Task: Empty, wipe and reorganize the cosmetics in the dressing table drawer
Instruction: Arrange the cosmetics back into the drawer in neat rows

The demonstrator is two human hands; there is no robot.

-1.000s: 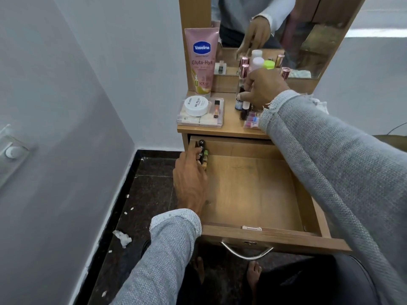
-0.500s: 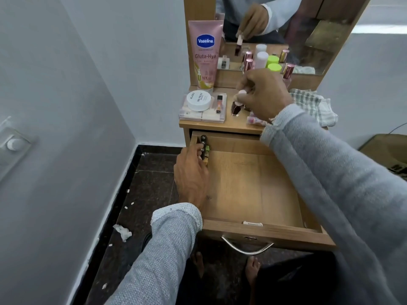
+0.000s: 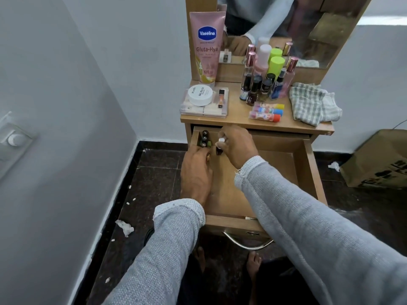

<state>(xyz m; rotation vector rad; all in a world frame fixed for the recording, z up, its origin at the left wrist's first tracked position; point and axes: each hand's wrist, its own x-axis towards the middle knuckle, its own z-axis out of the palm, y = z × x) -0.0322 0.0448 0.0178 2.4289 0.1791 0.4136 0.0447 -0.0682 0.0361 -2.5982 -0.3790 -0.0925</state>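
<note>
The wooden drawer (image 3: 306, 172) stands pulled out below the dressing table top (image 3: 240, 119). Several small dark bottles (image 3: 204, 139) stand in its back left corner. My right hand (image 3: 236, 146) pinches a small dark bottle with a white cap (image 3: 219, 147) just right of that group, inside the drawer. My left hand (image 3: 196, 172) lies at the drawer's left side with its fingertips against the bottles; whether it grips one I cannot tell. More nail polish bottles (image 3: 257, 89) stand on the table top.
On the top: a pink Vaseline tube (image 3: 207, 45), a white jar (image 3: 200, 94) on a clear box, three lip balm sticks (image 3: 266, 111), taller bottles (image 3: 271, 62) and a checked cloth (image 3: 310, 103). A cardboard box (image 3: 378, 161) sits on the floor at right. The wall is close on the left.
My right hand has come down from the table top into the drawer with the white-capped bottle. The left hand stays beside the bottles in the corner.
</note>
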